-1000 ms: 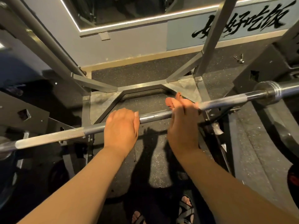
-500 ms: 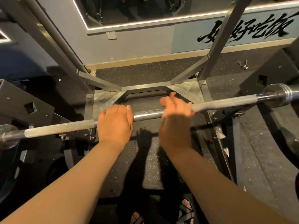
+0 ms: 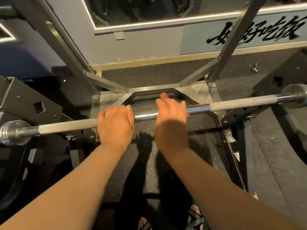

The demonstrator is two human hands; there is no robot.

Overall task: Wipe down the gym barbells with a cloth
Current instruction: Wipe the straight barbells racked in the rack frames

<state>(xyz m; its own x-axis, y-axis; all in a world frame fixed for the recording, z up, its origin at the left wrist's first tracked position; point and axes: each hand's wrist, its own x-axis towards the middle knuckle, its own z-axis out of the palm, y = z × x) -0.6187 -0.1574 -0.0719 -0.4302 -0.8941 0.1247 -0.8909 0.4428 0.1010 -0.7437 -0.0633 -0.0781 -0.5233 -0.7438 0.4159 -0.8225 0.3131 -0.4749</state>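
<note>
From the head view, we are looking down at a long silver steel barbell lying across a grey metal rack, above the black speckled rubber floor. Our left hand is wrapping its fingers closed over the bar's smooth chrome middle. Our right hand is resting just beside it with fingers loosely open, blurred, not gripping the bar.
</note>
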